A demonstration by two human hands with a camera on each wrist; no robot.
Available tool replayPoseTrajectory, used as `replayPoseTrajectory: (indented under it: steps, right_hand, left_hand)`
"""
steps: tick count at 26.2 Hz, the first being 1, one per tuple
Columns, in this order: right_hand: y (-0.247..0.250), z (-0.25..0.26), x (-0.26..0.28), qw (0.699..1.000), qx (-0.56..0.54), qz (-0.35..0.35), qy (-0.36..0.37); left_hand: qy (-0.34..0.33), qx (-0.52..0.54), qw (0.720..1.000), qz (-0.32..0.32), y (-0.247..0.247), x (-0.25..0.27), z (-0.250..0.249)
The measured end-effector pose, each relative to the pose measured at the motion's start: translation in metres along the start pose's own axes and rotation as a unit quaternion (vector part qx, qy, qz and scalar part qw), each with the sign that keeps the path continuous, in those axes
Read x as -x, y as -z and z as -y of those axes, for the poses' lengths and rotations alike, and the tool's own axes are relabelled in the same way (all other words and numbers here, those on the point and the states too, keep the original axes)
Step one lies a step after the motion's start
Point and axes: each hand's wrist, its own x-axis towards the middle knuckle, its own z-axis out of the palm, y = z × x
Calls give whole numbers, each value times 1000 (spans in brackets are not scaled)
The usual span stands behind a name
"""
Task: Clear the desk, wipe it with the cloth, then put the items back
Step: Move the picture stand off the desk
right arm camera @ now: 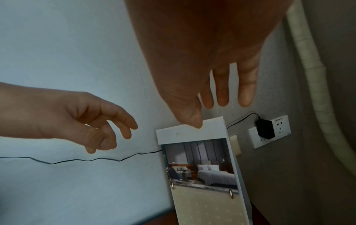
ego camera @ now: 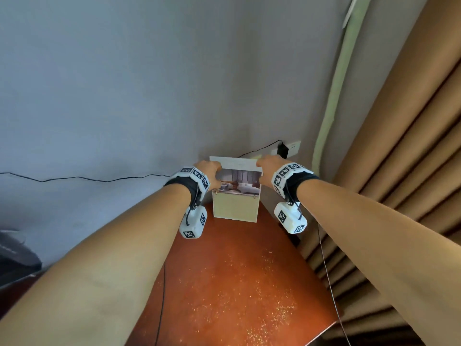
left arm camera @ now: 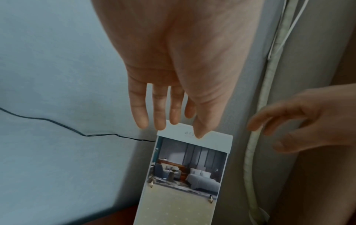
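Standing upright at the far edge of the red-brown desk (ego camera: 232, 283) against the wall, display stand (ego camera: 235, 196) sits between left hand (ego camera: 208, 171) and right hand (ego camera: 270, 164), both loosely spread, gripping nothing.

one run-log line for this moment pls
phase: putting items back | item: photo stand upright at desk back edge, by wall | left hand: open at stand | right hand: open at stand
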Motion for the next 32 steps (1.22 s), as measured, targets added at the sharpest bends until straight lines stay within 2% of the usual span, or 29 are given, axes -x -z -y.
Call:
replayPoseTrajectory:
  steps: [5, 12, 19, 26, 32]
  right_hand:
    - [-13, -14, -57, 999, -21, -4, 25]
    - [-38, -24, -107, 999, -35, 2, 37]
    - [-53, -24, -151, 993, -50, 100, 36]
    - [-64, -28, -164, 992, -82, 88, 27]
    - [-57, -25, -159, 993, -87, 78, 26]
  left_hand:
    - [38, 8, 999, 3, 1, -38, -19]
    - [58, -39, 997, 25, -9, -88, -15]
    - [55, -86, 991, 89, -26, -141, -10]
    - [60, -106, 990, 76, -40, -171, -9]
    - [84, -54, 993, 65, -40, -162, -3]
